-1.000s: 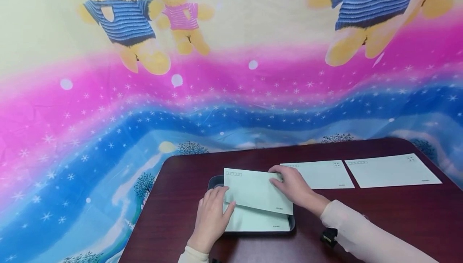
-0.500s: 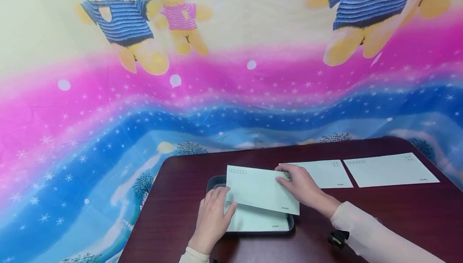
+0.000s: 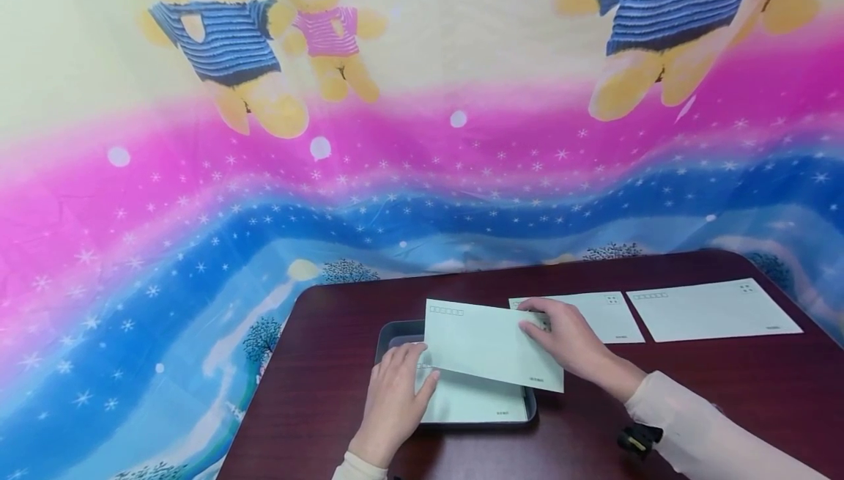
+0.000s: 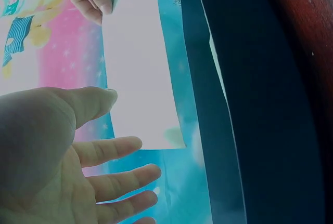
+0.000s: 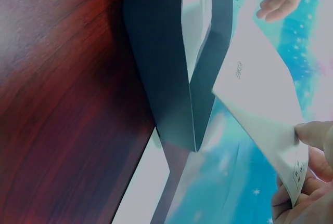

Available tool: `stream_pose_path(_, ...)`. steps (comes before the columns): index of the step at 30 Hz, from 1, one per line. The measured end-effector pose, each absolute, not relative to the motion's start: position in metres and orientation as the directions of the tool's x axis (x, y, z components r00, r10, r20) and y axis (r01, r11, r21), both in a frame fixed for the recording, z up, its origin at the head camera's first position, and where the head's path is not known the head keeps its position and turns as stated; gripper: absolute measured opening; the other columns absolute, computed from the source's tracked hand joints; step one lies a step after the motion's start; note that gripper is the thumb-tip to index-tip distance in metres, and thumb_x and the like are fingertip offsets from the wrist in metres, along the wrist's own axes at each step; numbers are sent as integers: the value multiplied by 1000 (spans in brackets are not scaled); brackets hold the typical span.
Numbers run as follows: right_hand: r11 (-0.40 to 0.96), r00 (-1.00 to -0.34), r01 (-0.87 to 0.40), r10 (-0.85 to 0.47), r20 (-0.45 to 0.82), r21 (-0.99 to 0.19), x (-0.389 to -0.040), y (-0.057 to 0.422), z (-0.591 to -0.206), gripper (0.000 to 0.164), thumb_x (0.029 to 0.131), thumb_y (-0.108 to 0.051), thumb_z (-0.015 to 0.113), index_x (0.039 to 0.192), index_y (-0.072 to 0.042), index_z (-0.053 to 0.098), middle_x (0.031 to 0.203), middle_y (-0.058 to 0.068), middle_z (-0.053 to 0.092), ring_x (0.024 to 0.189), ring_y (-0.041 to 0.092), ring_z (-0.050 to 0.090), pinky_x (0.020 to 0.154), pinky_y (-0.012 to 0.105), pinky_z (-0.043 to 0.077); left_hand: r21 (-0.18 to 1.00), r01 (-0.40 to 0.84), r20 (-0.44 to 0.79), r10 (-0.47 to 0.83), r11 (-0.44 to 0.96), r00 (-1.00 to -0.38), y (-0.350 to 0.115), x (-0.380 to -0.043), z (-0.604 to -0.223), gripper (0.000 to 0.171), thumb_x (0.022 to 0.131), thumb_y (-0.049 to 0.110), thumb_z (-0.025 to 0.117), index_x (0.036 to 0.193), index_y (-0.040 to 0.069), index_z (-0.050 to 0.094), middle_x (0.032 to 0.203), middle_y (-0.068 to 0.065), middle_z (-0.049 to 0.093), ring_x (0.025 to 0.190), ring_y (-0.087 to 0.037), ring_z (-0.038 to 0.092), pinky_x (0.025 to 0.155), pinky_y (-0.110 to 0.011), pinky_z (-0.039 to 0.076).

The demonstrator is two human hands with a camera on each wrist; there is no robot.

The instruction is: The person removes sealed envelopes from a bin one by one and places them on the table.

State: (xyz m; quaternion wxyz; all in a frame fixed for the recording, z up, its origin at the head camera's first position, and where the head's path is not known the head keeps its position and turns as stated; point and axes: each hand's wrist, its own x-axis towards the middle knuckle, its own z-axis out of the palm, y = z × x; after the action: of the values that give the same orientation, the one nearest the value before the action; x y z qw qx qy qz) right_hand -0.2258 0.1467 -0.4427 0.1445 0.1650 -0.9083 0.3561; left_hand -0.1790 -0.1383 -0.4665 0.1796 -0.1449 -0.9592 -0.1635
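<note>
My right hand (image 3: 568, 337) pinches a pale envelope (image 3: 488, 341) at its right end, thumb on the near face. The envelope is held tilted above a dark grey tray (image 3: 478, 427), its lower right corner reaching past the tray's right side. Inside the tray lies another envelope (image 3: 471, 401), partly covered in the head view. My left hand (image 3: 393, 399) is over the tray's left side, its fingers spread and nearly straight. In the left wrist view the thumb and fingertips (image 4: 132, 143) are near the held envelope's left end, with nothing gripped between them.
Two more envelopes lie on the dark red table (image 3: 316, 363) at the back right: one (image 3: 609, 322) partly behind my right hand, the other (image 3: 715, 311) farther right. Behind the table hangs a cloth backdrop (image 3: 428, 216) printed with bears and snowflakes.
My right hand has moved right with the envelope, sliding it away from my left hand and exposing more of the envelope in the tray. My left hand has barely shifted.
</note>
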Motion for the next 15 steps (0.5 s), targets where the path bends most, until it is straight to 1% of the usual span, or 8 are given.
stream_pose_path(9,701,-908,-396,-200,369,-593,-222,161,-444,26,85,-16,66,110,-10,67,109,6,68,103,25,61,84,45,48,232,344,391,237,910,-889,-133,-182,-469,45,87,40,59,122,13,61,119,-2,61,114,-23,51,85,-44,44)
stream_pose_path(15,709,-911,-384,-187,368,-591,-219,173,-445,26,86,-17,66,110,-10,67,107,6,68,101,25,61,80,44,49,225,367,397,259,903,-880,-129,-181,-473,45,87,41,59,122,13,61,118,-2,62,113,-23,52,84,-44,44)
